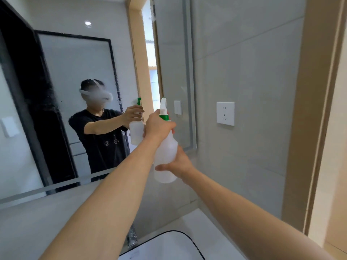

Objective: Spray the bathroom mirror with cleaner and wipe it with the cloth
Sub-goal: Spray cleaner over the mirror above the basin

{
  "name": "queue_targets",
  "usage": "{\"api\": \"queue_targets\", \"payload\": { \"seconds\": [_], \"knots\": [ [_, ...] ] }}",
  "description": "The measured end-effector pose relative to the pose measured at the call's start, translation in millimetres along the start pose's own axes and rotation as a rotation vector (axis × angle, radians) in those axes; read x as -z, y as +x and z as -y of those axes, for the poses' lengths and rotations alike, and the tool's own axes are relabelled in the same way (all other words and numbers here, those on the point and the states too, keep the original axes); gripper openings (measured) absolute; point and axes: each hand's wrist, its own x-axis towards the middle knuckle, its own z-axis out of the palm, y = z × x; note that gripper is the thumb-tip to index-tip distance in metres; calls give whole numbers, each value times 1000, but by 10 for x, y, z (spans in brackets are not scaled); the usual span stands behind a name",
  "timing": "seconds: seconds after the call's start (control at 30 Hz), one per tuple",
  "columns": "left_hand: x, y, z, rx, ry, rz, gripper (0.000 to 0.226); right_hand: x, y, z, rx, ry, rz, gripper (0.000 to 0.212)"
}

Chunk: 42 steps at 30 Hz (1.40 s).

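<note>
The mirror [62, 109] fills the left side, its lower edge above the pale surface [33, 222]. A run of droplets shows on the glass near its right part, and it reflects a person in a dark shirt holding up a bottle. Just right of centre, the left hand [158, 126] wraps its fingers [171, 125] round the neck of the spray bottle [166, 152], close under the green collar and white spray head, which points toward the glass. The bottle is translucent white and stands nearly upright, held in the air in front of the mirror's right edge. The right hand [178, 163] grasps the bottle's lower body from behind, thumb across the front. A white wall socket [225, 113] sits on the grey tiled wall to the right. A tap [132, 237] and a white basin [169, 246] lie below.
</note>
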Motion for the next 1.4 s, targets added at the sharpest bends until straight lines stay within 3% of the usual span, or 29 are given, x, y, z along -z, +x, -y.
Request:
{"api": "queue_targets", "payload": {
  "seconds": [0.23,0.47,0.73,1.27,1.4],
  "knots": [
    [-298,-28,25,13,25,11,26,201,-42,-157,-39,-19,-48,98],
    [-494,-114,81,28,14,137,33,343,-79,-327,-84,-66,-74,99],
    [-649,-189,371,123,-16,131,46,346,-154,-558,-168,-113,-25,103],
    [-806,-356,929,265,-15,113,33,176,-360,-1006,-333,-65,-14,100],
    [-823,-407,1050,294,-76,159,46,160,-420,-1096,-359,-54,3,100]
  ]
}}
